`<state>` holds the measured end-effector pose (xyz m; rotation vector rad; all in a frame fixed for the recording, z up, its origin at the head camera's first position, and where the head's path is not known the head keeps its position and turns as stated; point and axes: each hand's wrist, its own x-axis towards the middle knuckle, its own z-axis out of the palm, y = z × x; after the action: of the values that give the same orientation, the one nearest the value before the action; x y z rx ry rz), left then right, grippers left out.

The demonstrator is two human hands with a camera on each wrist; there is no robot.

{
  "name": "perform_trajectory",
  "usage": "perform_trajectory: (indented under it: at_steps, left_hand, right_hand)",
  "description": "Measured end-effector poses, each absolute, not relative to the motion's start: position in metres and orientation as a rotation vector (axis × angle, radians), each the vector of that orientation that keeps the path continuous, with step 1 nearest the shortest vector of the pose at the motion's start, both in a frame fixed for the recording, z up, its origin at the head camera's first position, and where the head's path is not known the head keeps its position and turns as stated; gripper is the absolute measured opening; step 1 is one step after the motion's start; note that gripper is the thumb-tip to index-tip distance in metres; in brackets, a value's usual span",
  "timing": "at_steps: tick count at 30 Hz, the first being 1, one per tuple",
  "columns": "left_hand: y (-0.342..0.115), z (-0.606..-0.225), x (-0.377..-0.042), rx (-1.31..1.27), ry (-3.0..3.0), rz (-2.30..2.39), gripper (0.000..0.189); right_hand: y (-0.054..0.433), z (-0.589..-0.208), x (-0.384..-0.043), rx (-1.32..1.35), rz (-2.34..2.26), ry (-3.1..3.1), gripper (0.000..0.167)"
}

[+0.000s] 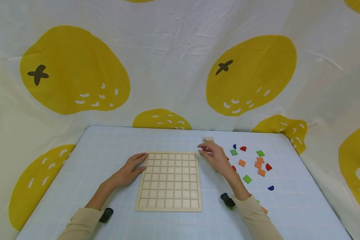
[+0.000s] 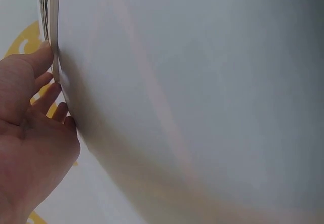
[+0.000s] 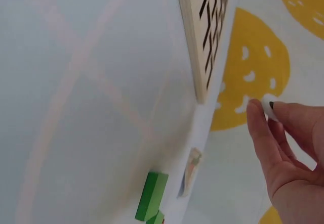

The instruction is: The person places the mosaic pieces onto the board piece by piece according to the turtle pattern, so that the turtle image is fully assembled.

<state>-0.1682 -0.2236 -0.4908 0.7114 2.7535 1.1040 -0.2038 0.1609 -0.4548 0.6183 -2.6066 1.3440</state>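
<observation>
- Between left hand [image 1: 129, 171] and right hand [image 1: 217, 158], flat on the pale tabletop [image 1: 102, 150]: wooden grid board [image 1: 169, 181], laid out in 7 columns by 7 rows of plain square cells.
- At the board's left edge, close to its far corner, with the left hand: touching the rim with thumb and fingertips, fingers loosely extended, thumb spread apart from them. In the left wrist view, seen against the board's thin edge, fingers only gently bent.
- Just beyond the board's far right corner with the right hand: apart from the wood, thumb and fingertips brought together, pinching 1 small white piece [image 3: 268, 108] with a dark mark. Can't tell its full shape, being mostly covered by fingertips.
- Directly behind the right hand, partly hidden: small patterned card [image 1: 208, 139].
- Scattered to the right, around and beyond the right forearm: orange square pieces [image 1: 242, 163], green square pieces [image 1: 247, 179], red rounded wedges [image 1: 243, 148] and 2 blue half-discs [image 1: 271, 188]. Grouped near each other among these, 3 of the orange.
- On both arms, beige sleeves [image 1: 81, 221]; at each wrist, a black device [image 1: 228, 200].
- Behind the tabletop, white cloth [image 1: 168, 66] printed with big yellow fruit shapes.
</observation>
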Motion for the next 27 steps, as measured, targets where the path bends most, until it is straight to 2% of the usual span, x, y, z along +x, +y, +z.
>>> perform_trajectory:
  at_steps: [27]
  left_hand:
    - [-0.225, -0.497, -0.171, 0.689, 2.742, 1.114, 0.058]
  right_hand:
    - [0.086, -0.463, -0.215, 0.780, 1.484, -2.512, 0.016]
